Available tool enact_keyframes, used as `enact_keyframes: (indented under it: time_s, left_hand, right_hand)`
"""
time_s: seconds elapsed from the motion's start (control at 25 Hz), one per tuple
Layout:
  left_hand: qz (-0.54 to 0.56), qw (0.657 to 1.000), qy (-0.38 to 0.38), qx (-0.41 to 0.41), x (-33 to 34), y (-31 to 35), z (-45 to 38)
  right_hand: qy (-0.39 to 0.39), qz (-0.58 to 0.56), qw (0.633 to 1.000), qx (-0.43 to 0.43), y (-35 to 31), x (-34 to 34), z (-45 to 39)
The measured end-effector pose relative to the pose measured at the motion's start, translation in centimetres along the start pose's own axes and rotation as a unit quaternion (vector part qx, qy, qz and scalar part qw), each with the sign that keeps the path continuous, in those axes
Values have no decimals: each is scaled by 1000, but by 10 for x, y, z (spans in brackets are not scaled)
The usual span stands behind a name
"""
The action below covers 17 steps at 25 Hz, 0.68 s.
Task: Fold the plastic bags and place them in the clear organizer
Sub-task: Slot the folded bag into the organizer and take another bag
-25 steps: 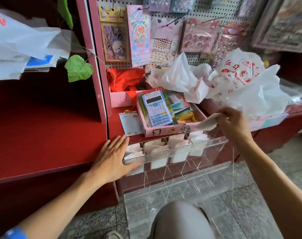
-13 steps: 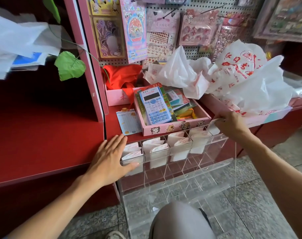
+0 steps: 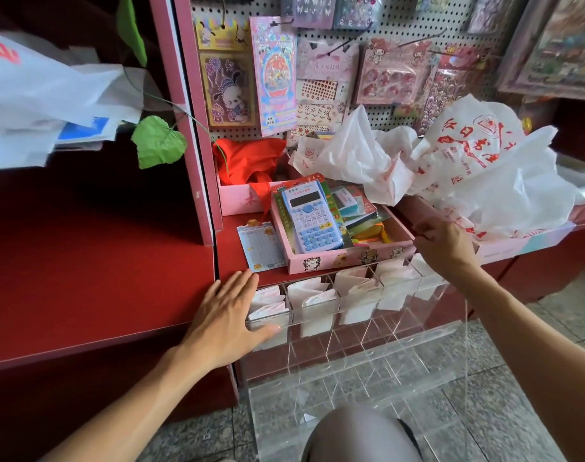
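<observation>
The clear organizer hangs off the front of the red shelf, and its top row holds several folded white bags. My left hand lies flat with straight fingers on the organizer's left end. My right hand hovers over the right end with loosely bent fingers and nothing visible between them. A folded bag sits in the rightmost compartment just below its fingertips. Loose crumpled white bags with red print are piled behind and to the right of that hand.
A pink box with a blue calculator stands right behind the organizer. Beside it are a small notepad and a pink box of red cloth. A pegboard of sticker packs rises at the back. My knee is below.
My right hand came down from mid-air with a folded bag, set it into the organizer's rightmost compartment and let go. My left hand stayed flat on the left end.
</observation>
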<state>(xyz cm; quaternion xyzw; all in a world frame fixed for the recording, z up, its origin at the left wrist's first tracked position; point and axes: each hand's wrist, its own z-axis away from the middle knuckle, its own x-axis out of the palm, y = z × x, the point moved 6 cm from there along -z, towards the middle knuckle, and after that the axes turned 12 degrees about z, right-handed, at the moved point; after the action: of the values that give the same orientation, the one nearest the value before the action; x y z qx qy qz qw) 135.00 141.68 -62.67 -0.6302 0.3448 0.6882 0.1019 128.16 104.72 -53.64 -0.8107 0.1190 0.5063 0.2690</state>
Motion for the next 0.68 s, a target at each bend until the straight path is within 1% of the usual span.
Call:
enact_keyframes:
  time_s: [0.12, 0.2, 0.28, 0.32, 0.4, 0.48, 0.52, 0.56, 0.64, 0.68]
  left_hand:
    - [75, 997, -31, 9, -7, 0, 3]
    - [111, 993, -28, -6, -14, -9, 5]
    - [84, 996, 0, -35, -20, -26, 7]
    - [75, 996, 7, -47, -21, -34, 8]
    - [73, 996, -2, -50, -22, -42, 9]
    - [68, 997, -8, -45, -24, -41, 10]
    - [66, 997, -6, -44, -24, -40, 10]
    - [65, 997, -5, -46, -25, -39, 11]
    - [61, 997, -7, -47, -25, -39, 10]
    - [61, 997, -7, -48, -24, -38, 10]
  right_hand:
    - [6, -43, 999, -25, -33, 0, -22]
    - [-6, -51, 998, -36, -52, 6, -39]
    - [-21, 12, 999, -40, -64, 15, -55]
    - [-40, 56, 997, -31, -65, 20, -61]
    - [-101, 95, 990, 21, -56, 32, -69]
    - [-151, 58, 985, 66, -47, 41, -69]
    - [-151, 28, 985, 75, -45, 43, -69]
    - [-130, -4, 989, 74, -45, 41, -68]
    - [-50, -91, 993, 63, -52, 29, -59]
    - [-8, -138, 989, 58, -54, 22, -52]
